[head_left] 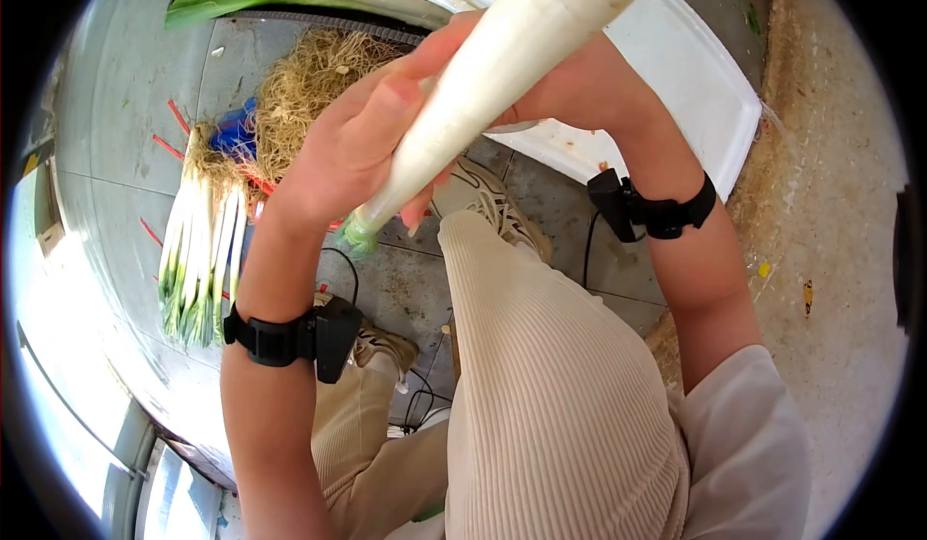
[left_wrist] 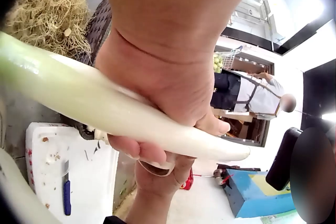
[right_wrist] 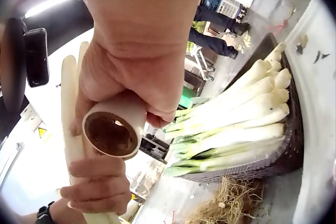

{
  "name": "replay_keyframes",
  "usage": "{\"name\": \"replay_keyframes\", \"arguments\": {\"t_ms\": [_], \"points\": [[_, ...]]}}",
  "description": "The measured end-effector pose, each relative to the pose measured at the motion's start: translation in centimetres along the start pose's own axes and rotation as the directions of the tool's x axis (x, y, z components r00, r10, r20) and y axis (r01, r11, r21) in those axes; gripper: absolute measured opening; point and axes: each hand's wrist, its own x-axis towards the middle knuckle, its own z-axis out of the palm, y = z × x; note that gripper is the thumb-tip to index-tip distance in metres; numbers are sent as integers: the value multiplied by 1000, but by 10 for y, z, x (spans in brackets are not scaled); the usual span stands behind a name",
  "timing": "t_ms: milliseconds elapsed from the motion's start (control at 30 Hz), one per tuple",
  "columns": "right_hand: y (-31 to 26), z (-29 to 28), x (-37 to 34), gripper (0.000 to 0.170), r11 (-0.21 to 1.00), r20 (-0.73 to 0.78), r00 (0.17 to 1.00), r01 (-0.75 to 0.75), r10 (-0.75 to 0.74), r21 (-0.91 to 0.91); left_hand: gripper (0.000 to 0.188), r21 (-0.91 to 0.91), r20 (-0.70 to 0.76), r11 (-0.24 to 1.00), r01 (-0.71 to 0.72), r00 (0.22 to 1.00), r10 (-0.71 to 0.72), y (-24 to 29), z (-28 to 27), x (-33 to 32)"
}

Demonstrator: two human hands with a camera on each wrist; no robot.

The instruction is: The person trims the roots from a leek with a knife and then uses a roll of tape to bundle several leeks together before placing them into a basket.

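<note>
My left hand (head_left: pixel 357 144) grips thick white leeks (head_left: pixel 502 67), held slantwise in front of me with the greenish end low near the left wrist. Two white stalks (right_wrist: pixel 69 108) show side by side in the right wrist view, the left hand's fingers (right_wrist: pixel 100 187) curled round them. My right hand (right_wrist: pixel 136 66) holds a white roll of tape (right_wrist: pixel 137 112) with a brown cardboard core, close against the stalks. In the head view the leek hides part of the right hand and most of the roll.
A white foam tray (head_left: pixel 695 86) lies ahead, and a blue-handled knife (left_wrist: pixel 67 198) rests in it. Beside it, a dark woven basket (right_wrist: pixel 257 163) holds several leeks. Left are a root pile (head_left: pixel 309 77) and leeks (head_left: pixel 198 250) on the floor. Another person (left_wrist: pixel 257 95) stands in the background.
</note>
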Motion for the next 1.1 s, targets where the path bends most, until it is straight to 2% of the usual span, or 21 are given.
{"name": "replay_keyframes", "arguments": {"t_ms": [67,133,167,233,267,333,400,467,633,700,733,800,833,900,933,1000,1033,1100], "points": [[4,-2,2,41,1000,-6,1000,-25,25,-19,73,22,-48,999,-29,998,30,-5,-1,-2],[13,-1,7,40,990,10,994,109,-109,-93,90,-54,-36,998,-22,999,20,-12,-11,-6],[13,3,8,36,994,-17,995,100,-101,-49,90,-56,-35,998,-23,999,21,-17,-18,-6],[10,5,8,35,993,-53,994,87,-91,-75,80,-89,-8,988,-127,992,127,-20,-26,-4],[9,5,9,33,992,-88,993,75,-84,-100,80,-90,-6,988,-127,992,127,-21,-22,-4],[18,5,10,32,986,-120,984,116,-131,-121,70,-26,-250,954,-299,926,284,-22,-9,-7],[16,5,10,31,992,-205,978,-52,28,-113,65,-30,-274,965,-260,931,243,-18,-3,-12],[20,7,9,29,997,-241,970,-34,18,-65,61,129,-370,954,-272,879,301,-19,7,-12],[19,14,7,27,997,-317,948,-4,27,73,51,229,-411,946,-228,859,306,-19,7,-12],[14,14,5,26,994,-331,944,-33,-3,-104,50,281,-424,938,-200,851,309,-19,6,-13],[12,14,6,26,994,-331,943,-33,-3,-104,50,301,-439,934,-192,842,314,-20,6,-14],[8,16,6,26,961,-345,938,-80,-17,-265,49,320,-453,929,-183,832,320,-20,6,-14],[2,17,6,26,961,-346,938,-80,-17,-264,50,309,-448,932,-190,835,319,-20,6,-13],[-9,17,4,31,916,-330,942,-188,65,-355,51,299,-442,934,-197,839,318,-20,4,-13],[-7,16,2,31,916,-330,942,-188,65,-355,51,250,-434,946,-207,849,301,-22,1,-13],[-3,14,-2,37,936,-283,958,-47,-57,-349,50,201,-426,956,-216,859,283,-22,-1,-14],[-5,11,-5,37,936,-283,957,-47,-58,-348,50,162,-408,961,-224,872,271,-21,-1,-15],[-10,6,-11,39,865,-250,968,-122,-4,-487,50,121,-387,965,-231,885,260,-21,-4,-16]]}}
